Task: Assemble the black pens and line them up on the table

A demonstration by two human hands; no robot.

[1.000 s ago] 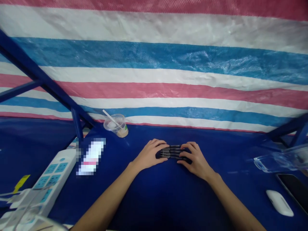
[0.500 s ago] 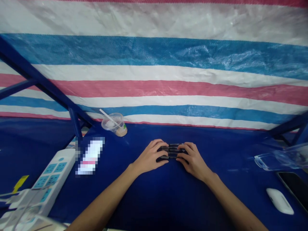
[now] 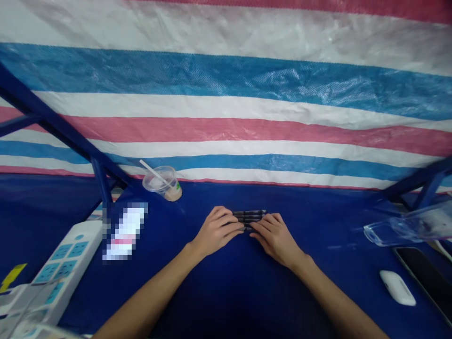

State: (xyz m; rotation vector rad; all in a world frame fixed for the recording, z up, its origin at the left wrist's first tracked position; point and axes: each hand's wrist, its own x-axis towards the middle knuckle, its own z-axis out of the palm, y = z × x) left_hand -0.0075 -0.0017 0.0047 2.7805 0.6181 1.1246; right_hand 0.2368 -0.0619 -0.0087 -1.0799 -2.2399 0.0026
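Several slim black pens (image 3: 249, 215) lie side by side in a row on the blue tabletop (image 3: 226, 287), running left to right. My left hand (image 3: 218, 230) covers their left ends, its fingers together and curled over them. At the opposite end my right hand (image 3: 274, 234) has its bent fingers and thumb against the nearest pens. The tips of the pens are hidden under both hands, while their middles show in the gap between.
A plastic cup with a straw (image 3: 168, 184) stands back left. Further left are a pixelated bright screen (image 3: 125, 233) and a power strip (image 3: 67, 263). On the right are a clear plastic container (image 3: 391, 230), a white case (image 3: 398, 288) and a dark phone (image 3: 425, 273). Striped sheeting (image 3: 226, 127) hangs behind.
My fingers have moved off the tops of the pens toward their near side, so more of the pens shows. The whole view has shifted slightly.
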